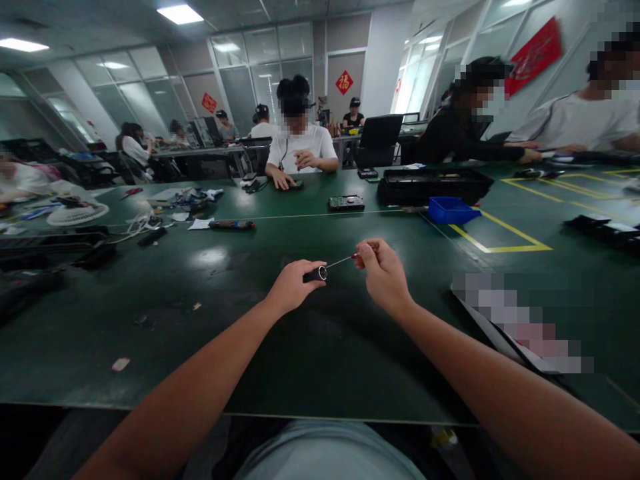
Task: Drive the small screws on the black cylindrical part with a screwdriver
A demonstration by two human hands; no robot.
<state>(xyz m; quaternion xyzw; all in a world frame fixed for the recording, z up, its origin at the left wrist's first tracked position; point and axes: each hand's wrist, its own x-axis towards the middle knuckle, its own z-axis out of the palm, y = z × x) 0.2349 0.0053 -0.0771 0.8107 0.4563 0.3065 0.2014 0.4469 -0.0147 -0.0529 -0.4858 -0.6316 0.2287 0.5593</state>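
In the head view, the left grip (pixel 295 285) is closed around a short dark cylinder (pixel 315 274), whose pale-ringed end lies on the side of the right grip (pixel 384 272). That one pinches the handle of a screwdriver (pixel 353 256), its slim shaft spanning the gap between both grips. Beneath them is the worktop (pixel 320 373); a circuit board (pixel 346 203) lies beyond the grips, a blue tray (pixel 453 212) beyond the right grip and to its right. Work seems underway: tool and piece meet or nearly so, but what remains cannot be judged. Fingers cover much of the cylinder and handle; contact at the tip is too small to tell.
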